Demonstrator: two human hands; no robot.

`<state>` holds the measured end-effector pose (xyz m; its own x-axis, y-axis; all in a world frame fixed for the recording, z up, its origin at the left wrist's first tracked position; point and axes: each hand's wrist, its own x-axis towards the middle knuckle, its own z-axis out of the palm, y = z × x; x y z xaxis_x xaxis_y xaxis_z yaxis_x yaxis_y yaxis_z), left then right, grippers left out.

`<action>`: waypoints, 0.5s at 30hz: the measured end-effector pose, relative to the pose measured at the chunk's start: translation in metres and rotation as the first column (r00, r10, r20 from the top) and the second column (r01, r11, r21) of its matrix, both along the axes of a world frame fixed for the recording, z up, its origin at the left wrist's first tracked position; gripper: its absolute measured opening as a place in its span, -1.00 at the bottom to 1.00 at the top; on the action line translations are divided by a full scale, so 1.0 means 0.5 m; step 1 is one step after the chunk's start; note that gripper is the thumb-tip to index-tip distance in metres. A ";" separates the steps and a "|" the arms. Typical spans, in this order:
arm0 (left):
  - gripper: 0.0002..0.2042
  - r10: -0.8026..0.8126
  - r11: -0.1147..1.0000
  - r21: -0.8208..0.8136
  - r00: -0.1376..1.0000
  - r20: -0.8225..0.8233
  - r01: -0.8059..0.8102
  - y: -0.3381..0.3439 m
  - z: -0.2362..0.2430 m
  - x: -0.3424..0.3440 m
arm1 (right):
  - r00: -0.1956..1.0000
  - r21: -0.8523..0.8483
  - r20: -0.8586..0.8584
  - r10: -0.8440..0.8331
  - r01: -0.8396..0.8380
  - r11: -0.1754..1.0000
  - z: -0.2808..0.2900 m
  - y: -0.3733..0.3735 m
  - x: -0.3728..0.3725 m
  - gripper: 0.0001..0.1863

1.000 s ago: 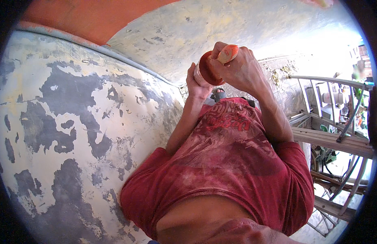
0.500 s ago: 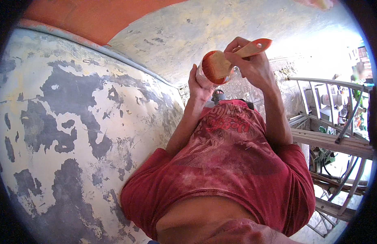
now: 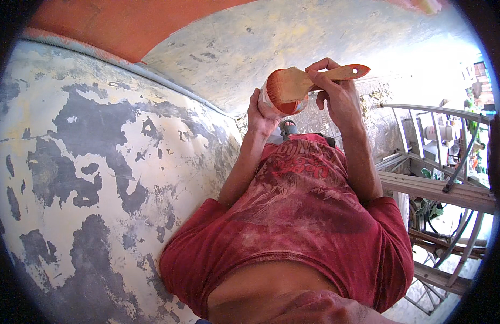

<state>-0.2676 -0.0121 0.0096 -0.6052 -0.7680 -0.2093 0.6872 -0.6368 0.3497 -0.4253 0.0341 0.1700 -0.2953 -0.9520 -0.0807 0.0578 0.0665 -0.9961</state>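
Through the head view I see the right hand point(image 3: 341, 98), its grip clamped on a paintbrush point(image 3: 303, 85) at upper centre. The left hand point(image 3: 260, 121) grips a paint cup point(image 3: 265, 105); the brush lies across its mouth, though I can't fairly tell whether it touches the rim. Orange paint point(image 3: 115, 27) fills the upper left; a ladder point(image 3: 441, 186) stands at right.

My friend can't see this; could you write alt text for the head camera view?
The right hand holds a paintbrush at the mouth of an orange-smeared cup held in the left hand, beside a patchy wall.
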 end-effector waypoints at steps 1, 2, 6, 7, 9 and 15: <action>-0.33 -0.003 1.000 -0.006 1.000 -0.002 0.003 -0.001 0.000 0.000 | 0.999 -0.013 0.041 -0.003 0.004 1.000 -0.002 0.000 0.001 -0.87; -0.33 -0.008 1.000 -0.026 1.000 -0.028 0.007 -0.002 0.000 0.001 | 0.999 0.004 0.050 -0.003 0.002 1.000 -0.002 0.000 0.001 -0.88; -0.34 0.002 0.999 0.039 1.000 0.011 -0.003 -0.005 -0.003 0.003 | 0.995 0.025 0.097 -0.014 0.011 1.000 -0.002 -0.001 -0.002 -0.89; -0.35 0.007 0.999 0.041 1.000 0.002 -0.007 -0.006 -0.004 0.003 | 0.994 0.016 0.111 -0.020 0.018 1.000 0.000 -0.001 -0.004 -0.89; -0.35 0.006 0.999 0.034 0.999 -0.042 -0.004 -0.007 -0.003 0.002 | 1.000 0.025 -0.004 -0.003 0.003 1.000 0.006 -0.001 -0.006 -0.86; -0.38 0.073 0.993 0.092 0.997 -0.008 -0.072 -0.007 0.016 0.007 | 0.922 -0.123 -0.387 0.000 -0.051 0.991 0.044 0.018 -0.007 -0.89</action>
<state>-0.2643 -0.0158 0.0179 -0.5509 -0.7881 -0.2744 0.7365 -0.6138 0.2843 -0.4286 0.0430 0.1922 -0.2544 -0.9542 0.1576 -0.3322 -0.0668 -0.9408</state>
